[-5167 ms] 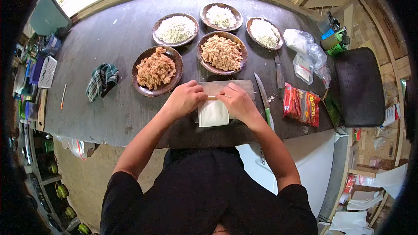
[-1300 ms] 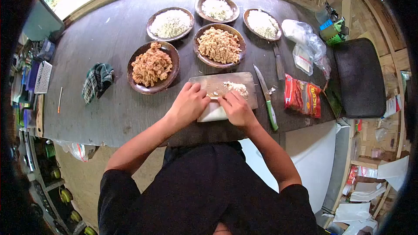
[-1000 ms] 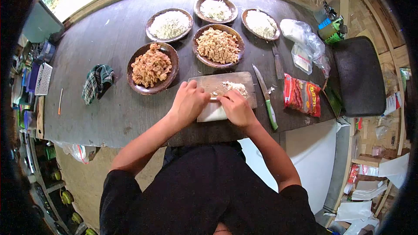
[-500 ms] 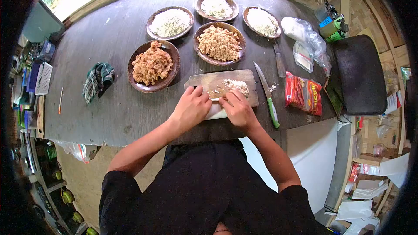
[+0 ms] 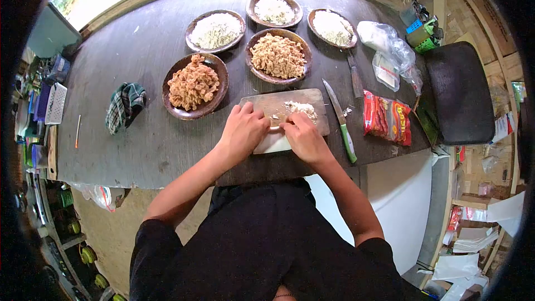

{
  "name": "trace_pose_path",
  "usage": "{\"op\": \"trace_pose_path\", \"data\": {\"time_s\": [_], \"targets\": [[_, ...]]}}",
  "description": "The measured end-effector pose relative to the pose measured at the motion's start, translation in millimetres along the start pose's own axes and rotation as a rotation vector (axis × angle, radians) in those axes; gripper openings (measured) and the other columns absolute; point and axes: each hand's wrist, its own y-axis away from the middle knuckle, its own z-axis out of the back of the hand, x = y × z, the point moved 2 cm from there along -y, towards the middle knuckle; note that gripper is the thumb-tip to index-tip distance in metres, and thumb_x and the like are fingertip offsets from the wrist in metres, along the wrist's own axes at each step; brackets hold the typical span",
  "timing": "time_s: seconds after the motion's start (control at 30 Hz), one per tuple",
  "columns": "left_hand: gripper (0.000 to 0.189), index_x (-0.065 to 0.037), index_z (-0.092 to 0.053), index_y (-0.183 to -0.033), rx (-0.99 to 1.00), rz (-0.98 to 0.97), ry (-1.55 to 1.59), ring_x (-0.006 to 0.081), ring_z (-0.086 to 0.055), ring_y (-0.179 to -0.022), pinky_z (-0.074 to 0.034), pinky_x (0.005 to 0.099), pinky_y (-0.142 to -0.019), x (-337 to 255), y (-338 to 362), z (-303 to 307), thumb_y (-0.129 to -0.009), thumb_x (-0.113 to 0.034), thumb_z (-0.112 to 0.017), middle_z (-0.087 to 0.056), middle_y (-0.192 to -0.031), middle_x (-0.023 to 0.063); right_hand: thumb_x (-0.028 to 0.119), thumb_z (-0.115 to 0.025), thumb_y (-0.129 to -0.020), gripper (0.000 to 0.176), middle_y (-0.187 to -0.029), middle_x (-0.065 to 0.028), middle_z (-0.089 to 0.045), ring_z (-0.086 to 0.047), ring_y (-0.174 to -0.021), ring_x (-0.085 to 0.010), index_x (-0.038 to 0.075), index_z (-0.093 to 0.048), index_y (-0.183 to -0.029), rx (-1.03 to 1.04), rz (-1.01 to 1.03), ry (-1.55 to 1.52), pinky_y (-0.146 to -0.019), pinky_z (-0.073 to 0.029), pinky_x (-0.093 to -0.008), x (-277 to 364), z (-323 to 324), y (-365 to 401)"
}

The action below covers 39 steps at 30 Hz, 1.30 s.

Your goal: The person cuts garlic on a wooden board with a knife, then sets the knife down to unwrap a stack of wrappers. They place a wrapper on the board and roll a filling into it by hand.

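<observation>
A: Where does the white sheet [image 5: 273, 144] lie against your left hand [image 5: 243, 131] and your right hand [image 5: 304, 138]?

B: Right between them, on the near half of the cutting board [image 5: 263, 102]. Taking the sheet as the middle of your clock and the far side of the surface [image 5: 167, 150] as 12, your left hand sits at 10 and your right at about 3. The part that shows spreads toward 6, on your side.

A: And how are your fingers set?

B: Narrow, on both sides. They curl in at the sheet's far edge, where a thin pale strip runs between your fingertips; you seem to have each end of it pinched. Your thumbs are mostly hidden, so I can't tell how hard they press.

A: What else is around you?

B: At 1, just past your right fingers, a small pile of white shreds [image 5: 301, 109] lies on the board. A green-handled knife [image 5: 341, 122] rests beside the board at 2, blade pointing away from you, with a red packet [image 5: 387, 118] farther out. A bowl of brown crumbs [image 5: 249, 67] stands at 12, and a bowl of brown flakes [image 5: 169, 103] at 10. Far off, near 10, lies a checked cloth [image 5: 126, 106].
</observation>
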Motion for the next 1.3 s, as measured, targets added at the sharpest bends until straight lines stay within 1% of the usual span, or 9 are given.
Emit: {"op": "trace_pose_path", "data": {"time_s": [0.23, 0.4, 0.53, 0.63, 0.7, 0.8, 1.0, 1.1, 1.3], "targets": [[0.011, -0.013, -0.070, -0.081, 0.020, -0.067, -0.087, 0.0205, -0.061, -0.097, -0.043, 0.0383, -0.081, 5, -7, -2, -0.087, -0.019, -0.063, -0.068, -0.083, -0.0003, 0.004, -0.058, -0.083, 0.013, -0.095, -0.0146, -0.059, -0.060, -0.096, -0.0316, -0.002, -0.066, -0.093, -0.075, 0.062, 0.059, -0.088, -0.052, -0.0407, -3, -3, -3], [0.007, -0.015, -0.069, -0.084, -0.076, -0.213, -0.081, 0.0198, -0.059, -0.094, -0.043, 0.0373, -0.085, 4, 1, 0, -0.087, -0.020, -0.064, -0.065, -0.082, -0.0013, 0.004, -0.063, -0.084, 0.022, -0.094, -0.0140, -0.061, -0.062, -0.091, -0.0317, -0.006, -0.070, -0.103, -0.069, 0.183, 0.143, -0.083, -0.052, -0.0407, -4, -4, 6], [0.011, -0.013, -0.070, -0.084, -0.013, -0.210, -0.090, 0.0208, -0.061, -0.096, -0.043, 0.0385, -0.088, -2, 7, -1, -0.086, -0.020, -0.062, -0.067, -0.088, 0.0021, 0.008, -0.061, -0.083, 0.024, -0.089, -0.0126, -0.058, -0.059, -0.090, -0.0283, -0.004, -0.069, -0.103, -0.105, 0.229, 0.186, -0.080, -0.051, -0.0371, 0, -1, 9], [0.011, -0.014, -0.072, -0.080, -0.046, -0.161, -0.048, 0.0215, -0.061, -0.095, -0.044, 0.0384, -0.085, 0, 5, -1, -0.084, -0.020, -0.064, -0.068, -0.083, 0.0011, 0.008, -0.063, -0.084, 0.024, -0.089, -0.0122, -0.059, -0.059, -0.091, -0.0283, -0.004, -0.070, -0.104, -0.094, 0.126, 0.046, -0.082, -0.051, -0.0378, -2, 0, 6], [0.005, -0.017, -0.076, -0.082, -0.020, 0.016, 0.052, 0.0209, -0.059, -0.091, -0.044, 0.0369, -0.082, 4, 0, 4, -0.081, -0.021, -0.074, -0.069, -0.078, -0.0022, 0.006, -0.065, -0.084, 0.023, -0.090, -0.0121, -0.060, -0.059, -0.092, -0.0292, -0.003, -0.072, -0.104, -0.120, 0.037, 0.009, -0.084, -0.051, -0.0387, -7, -3, -1], [0.004, -0.019, -0.079, -0.079, -0.031, 0.082, 0.033, 0.0206, -0.058, -0.088, -0.044, 0.0361, -0.080, 1, -6, 8, -0.078, -0.023, -0.078, -0.071, -0.075, -0.0041, 0.004, -0.065, -0.083, 0.023, -0.092, -0.0125, -0.061, -0.060, -0.094, -0.0304, -0.002, -0.073, -0.103, -0.036, -0.041, -0.004, -0.087, -0.051, -0.0386, -6, 2, -5], [0.009, -0.022, -0.078, -0.087, -0.146, 0.007, 0.040, 0.0198, -0.055, -0.086, -0.043, 0.0346, -0.077, 0, 6, -2, -0.079, -0.024, -0.077, -0.067, -0.078, -0.0066, 0.003, -0.064, -0.081, 0.023, -0.096, -0.0132, -0.063, -0.061, -0.096, -0.0306, -0.002, -0.073, -0.102, -0.116, 0.062, 0.025, -0.088, -0.052, -0.0381, -5, -1, 4], [0.004, -0.017, -0.070, -0.081, -0.206, -0.040, 0.083, 0.0214, -0.056, -0.090, -0.043, 0.0367, -0.080, -1, 16, -4, -0.080, -0.020, -0.070, -0.063, -0.080, -0.0035, 0.003, -0.064, -0.081, 0.022, -0.096, -0.0129, -0.063, -0.061, -0.095, -0.0305, -0.002, -0.072, -0.101, -0.151, 0.100, 0.016, -0.087, -0.052, -0.0384, -4, -3, 11], [0.004, -0.016, -0.067, -0.080, -0.147, -0.049, 0.058, 0.0209, -0.056, -0.089, -0.042, 0.0364, -0.079, -12, 24, -2, -0.081, -0.019, -0.069, -0.063, -0.081, -0.0037, 0.002, -0.065, -0.082, 0.022, -0.096, -0.0139, -0.063, -0.062, -0.092, -0.0313, -0.003, -0.072, -0.102, -0.163, 0.115, 0.028, -0.082, -0.053, -0.0397, 5, -3, 23]]}}
